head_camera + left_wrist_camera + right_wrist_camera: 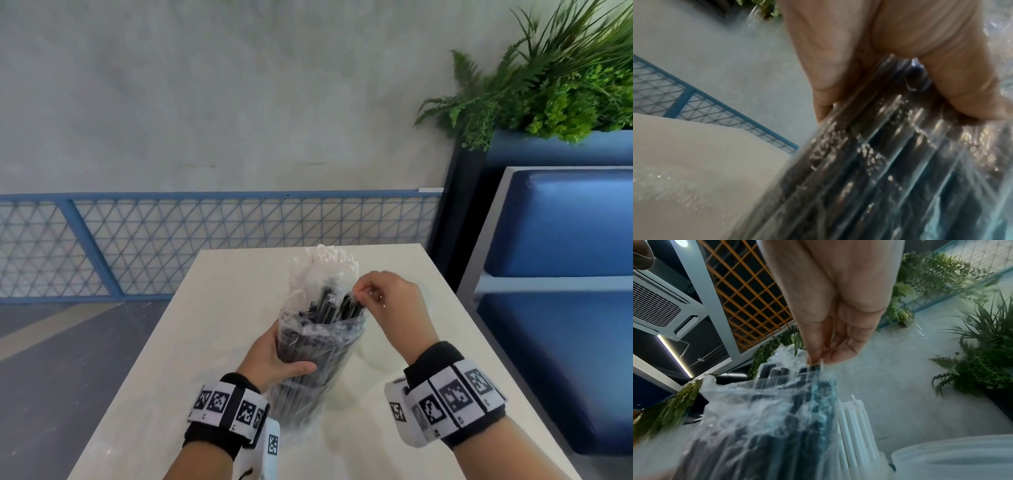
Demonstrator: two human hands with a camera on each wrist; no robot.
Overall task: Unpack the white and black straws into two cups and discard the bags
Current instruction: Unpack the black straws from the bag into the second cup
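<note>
Head cam showed my left hand [274, 356] wrapped round the lower-mid part of the clear bag of black straws [318, 356], thumb across the front, fingers behind. Bag stood roughly upright over the mid counter [164, 359], long axis tilted a bit toward the far edge, mouth up. My right hand [390, 305] was at the mouth, on the right-edge side, thumb & forefinger pinching the loose plastic rim; right wrist cam confirmed the pinch, w/ black straw tips poking out just below the fingertips [818, 356]. So right hand was nearer the opening, left nearer the base. I judged the next pull should run along that axis, film down, straws up.

White straws [325, 257] stood just behind, toward the far edge, seemingly in a cup already; couldn't make out that cup. A pale cup rim [953, 456] sat near my right wrist.

Counter was pale, smooth. Grey wall, blue mesh railing [205, 246], blue bench [565, 222] & plants [555, 78] beyond the right edge.
</note>
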